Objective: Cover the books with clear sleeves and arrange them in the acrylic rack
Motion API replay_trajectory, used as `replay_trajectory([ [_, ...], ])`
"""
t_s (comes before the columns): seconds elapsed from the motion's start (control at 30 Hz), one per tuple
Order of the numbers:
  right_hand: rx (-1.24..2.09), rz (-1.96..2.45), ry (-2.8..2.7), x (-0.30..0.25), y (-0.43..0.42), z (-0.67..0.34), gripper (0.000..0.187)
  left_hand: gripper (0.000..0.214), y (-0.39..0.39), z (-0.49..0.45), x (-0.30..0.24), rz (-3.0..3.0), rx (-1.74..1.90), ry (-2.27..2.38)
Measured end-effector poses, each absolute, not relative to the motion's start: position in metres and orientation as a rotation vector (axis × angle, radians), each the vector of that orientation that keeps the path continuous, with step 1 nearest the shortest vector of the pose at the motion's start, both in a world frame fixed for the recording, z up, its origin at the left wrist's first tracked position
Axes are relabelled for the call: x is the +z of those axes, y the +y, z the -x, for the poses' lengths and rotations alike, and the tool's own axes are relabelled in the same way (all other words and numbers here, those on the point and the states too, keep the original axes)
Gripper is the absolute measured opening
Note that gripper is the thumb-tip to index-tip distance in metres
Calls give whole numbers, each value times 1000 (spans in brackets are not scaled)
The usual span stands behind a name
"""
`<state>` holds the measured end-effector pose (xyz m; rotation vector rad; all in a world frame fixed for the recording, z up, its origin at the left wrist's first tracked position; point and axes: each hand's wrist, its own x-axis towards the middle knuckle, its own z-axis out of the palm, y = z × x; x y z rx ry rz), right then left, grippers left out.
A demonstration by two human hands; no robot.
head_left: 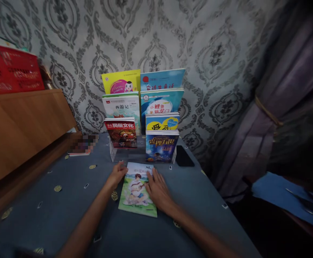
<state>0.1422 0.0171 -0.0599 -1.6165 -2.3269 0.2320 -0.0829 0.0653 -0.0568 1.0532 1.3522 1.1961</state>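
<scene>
A thin green picture book [134,195] lies flat on the blue-grey tablecloth [65,200] in front of me. My left hand [117,175] rests at the book's upper left corner, fingers curled onto its edge. My right hand [158,189] lies flat on the book's right side, fingers stretched toward its top edge. Just beyond stands a clear tiered book rack [126,154] with several children's books in two columns, a red-covered one [121,133] front left and a dark blue one [161,145] front right.
A black phone [184,156] lies right of the rack. A wooden cabinet [19,125] with a red crate [9,70] stands at the left. Patterned wallpaper is behind; a tied curtain [266,118] hangs at the right. The table's right edge drops off near a blue surface [277,195].
</scene>
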Motion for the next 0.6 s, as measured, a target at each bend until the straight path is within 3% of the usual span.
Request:
replay_trajectory([
  [0.2,339,1507,-2221,-75,14,-152,58,46,45,77,-46,-944,959,990],
  [0.4,864,1207,-1696,-67,18,-160,71,53,28,77,-14,-966,1023,805],
  [0.5,1231,983,-1577,-39,20,-158,63,54,22,81,7,-1017,1090,765],
  [0.6,1137,875,-1570,-8,18,-154,48,51,16,90,24,-1101,1151,764],
])
